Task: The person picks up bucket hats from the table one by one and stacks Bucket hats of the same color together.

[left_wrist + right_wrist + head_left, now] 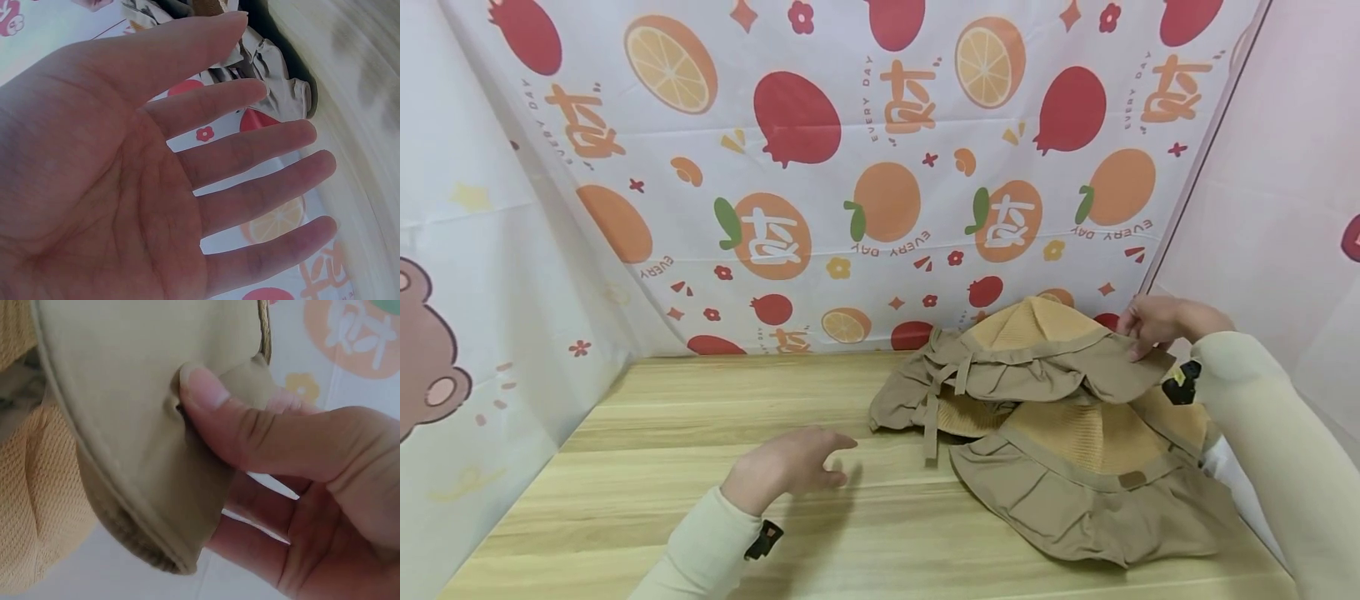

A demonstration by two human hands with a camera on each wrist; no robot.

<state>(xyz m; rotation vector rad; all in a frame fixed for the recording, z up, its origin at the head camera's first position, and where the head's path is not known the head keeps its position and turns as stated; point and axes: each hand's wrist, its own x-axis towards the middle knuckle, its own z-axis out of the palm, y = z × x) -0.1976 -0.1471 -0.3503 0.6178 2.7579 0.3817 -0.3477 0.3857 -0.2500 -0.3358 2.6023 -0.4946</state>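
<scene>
My right hand pinches the brim of a tan sun hat at the back right of the table. In the right wrist view, the thumb presses the khaki brim from one side, with the other fingers behind it. This hat has a woven straw-coloured crown and a ruffled cloth brim with hanging ties. It overlaps other similar hats; a front hat lies brim down nearer me, with a small brown patch on its band. My left hand hovers over the wood left of the hats, fingers extended, holding nothing.
The wooden table meets a fruit-printed curtain at the back. White curtains close in on the left and right. Something white shows beside the hats, under my right forearm.
</scene>
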